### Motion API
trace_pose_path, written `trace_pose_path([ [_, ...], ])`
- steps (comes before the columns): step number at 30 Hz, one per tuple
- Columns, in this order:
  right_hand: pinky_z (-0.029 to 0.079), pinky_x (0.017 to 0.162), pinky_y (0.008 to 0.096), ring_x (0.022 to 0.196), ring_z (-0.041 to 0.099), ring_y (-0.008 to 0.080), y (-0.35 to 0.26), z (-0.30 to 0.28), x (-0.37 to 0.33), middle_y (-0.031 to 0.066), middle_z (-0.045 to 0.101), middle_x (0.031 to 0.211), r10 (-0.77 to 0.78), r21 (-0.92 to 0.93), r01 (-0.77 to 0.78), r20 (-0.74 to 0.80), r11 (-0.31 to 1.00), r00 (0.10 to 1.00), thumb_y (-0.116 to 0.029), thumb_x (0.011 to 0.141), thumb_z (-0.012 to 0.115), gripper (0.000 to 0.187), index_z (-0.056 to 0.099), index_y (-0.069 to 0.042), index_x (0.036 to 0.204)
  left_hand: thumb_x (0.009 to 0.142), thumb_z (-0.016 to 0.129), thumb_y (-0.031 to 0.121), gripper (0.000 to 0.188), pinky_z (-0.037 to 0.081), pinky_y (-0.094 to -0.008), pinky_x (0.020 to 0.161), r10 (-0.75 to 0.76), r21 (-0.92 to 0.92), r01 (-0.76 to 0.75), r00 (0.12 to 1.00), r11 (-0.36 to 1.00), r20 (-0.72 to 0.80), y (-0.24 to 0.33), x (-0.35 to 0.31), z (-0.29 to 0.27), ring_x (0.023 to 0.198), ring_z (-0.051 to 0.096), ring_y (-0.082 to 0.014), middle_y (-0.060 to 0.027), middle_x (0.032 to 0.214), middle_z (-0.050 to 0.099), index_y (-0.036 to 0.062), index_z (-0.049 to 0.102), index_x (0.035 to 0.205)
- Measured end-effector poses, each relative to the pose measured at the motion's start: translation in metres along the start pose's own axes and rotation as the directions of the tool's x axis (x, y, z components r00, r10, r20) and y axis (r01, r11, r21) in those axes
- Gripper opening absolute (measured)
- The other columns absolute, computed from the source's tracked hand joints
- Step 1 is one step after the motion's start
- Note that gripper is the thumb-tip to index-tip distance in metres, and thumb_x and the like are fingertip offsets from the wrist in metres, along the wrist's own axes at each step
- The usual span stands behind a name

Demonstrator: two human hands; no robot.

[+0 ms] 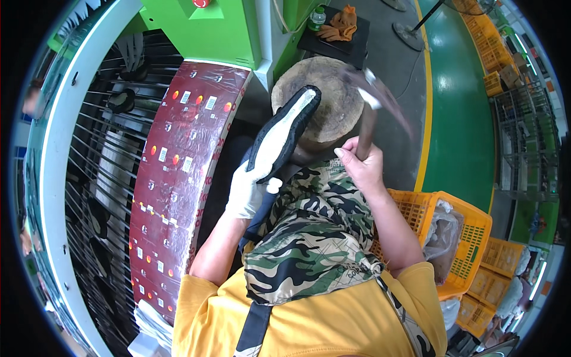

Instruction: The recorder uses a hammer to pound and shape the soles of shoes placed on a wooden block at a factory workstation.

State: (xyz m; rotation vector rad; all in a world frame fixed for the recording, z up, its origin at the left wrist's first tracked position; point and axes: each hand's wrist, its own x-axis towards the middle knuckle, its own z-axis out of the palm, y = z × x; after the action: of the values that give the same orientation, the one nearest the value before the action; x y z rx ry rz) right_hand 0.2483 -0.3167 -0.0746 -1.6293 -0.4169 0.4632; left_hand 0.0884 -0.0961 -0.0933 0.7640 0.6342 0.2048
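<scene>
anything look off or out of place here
Nothing plainly spilled or damaged stands out. One mild oddity: only the left hand wears a white glove; the right hand, holding the hammer, is bare.

orange gloves (341, 27) on black stand (311, 43) | bottle (316, 18) beside them | green machine (217, 30) | yellow floor line (428, 107)

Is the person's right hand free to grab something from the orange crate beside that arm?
Probably not as things stand: the right hand is closed around a hammer. Otherwise the orange crate looks reachable, close by and open-topped.
</scene>
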Motion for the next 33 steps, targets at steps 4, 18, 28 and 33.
trace_pose_path([
  [4,0.048,0.063,0.029,0.067,0.058,0.0099,0.027,-0.004,0.013,-0.0006,0.064,0.072,0.347,-0.386,-0.295,0.07,0.874,0.935,-0.008,0.085,0.078,0.015,0.064,-0.005,0.082,0.09,0.065,0.007,0.031,0.055,-0.0299,0.059,0.003,-0.01,-0.003,0.999,1.0,-0.038,0.0,0.001,0.004,0.074,0.066,-0.0179,-0.0092,0.099,0.07,-0.0041,0.065,0.118],
  [18,0.037,0.04,0.0268,0.041,0.046,0.0102,0.077,-0.01,0.024,-0.0006,0.051,0.06,0.35,-0.084,-0.351,-0.026,0.933,0.936,-0.007,0.089,0.073,0.017,0.056,-0.008,0.086,0.094,0.068,0.011,0.036,0.055,-0.0306,0.051,-0.037,-0.193,0.054,0.995,0.98,0.089,0.002,-0.011,-0.016,0.062,0.069,-0.0235,-0.0142,0.099,0.071,-0.0048,0.061,0.126],
  [28,0.037,0.039,0.0305,0.043,0.046,0.0143,0.126,-0.005,0.037,0.0016,0.047,0.061,0.557,0.163,-0.557,0.053,0.814,0.829,-0.009,0.092,0.069,0.015,0.054,-0.009,0.093,0.099,0.06,0.012,0.039,0.057,-0.0301,0.066,0.336,-0.591,-0.317,0.938,0.742,-0.082,0.073,-0.09,-0.086,0.082,0.068,-0.0231,-0.0182,0.111,0.07,-0.0047,0.058,0.134],
  [33,0.039,0.039,0.0311,0.043,0.046,0.0147,0.135,-0.008,0.037,0.0017,0.048,0.063,0.571,0.171,-0.567,0.03,0.806,0.82,-0.009,0.093,0.069,0.014,0.054,-0.008,0.094,0.103,0.053,0.013,0.039,0.059,-0.0282,0.066,0.587,-0.296,-0.707,0.702,0.642,-0.404,0.127,-0.066,-0.139,0.08,0.068,-0.0237,-0.0243,0.12,0.069,-0.0053,0.054,0.137],
])
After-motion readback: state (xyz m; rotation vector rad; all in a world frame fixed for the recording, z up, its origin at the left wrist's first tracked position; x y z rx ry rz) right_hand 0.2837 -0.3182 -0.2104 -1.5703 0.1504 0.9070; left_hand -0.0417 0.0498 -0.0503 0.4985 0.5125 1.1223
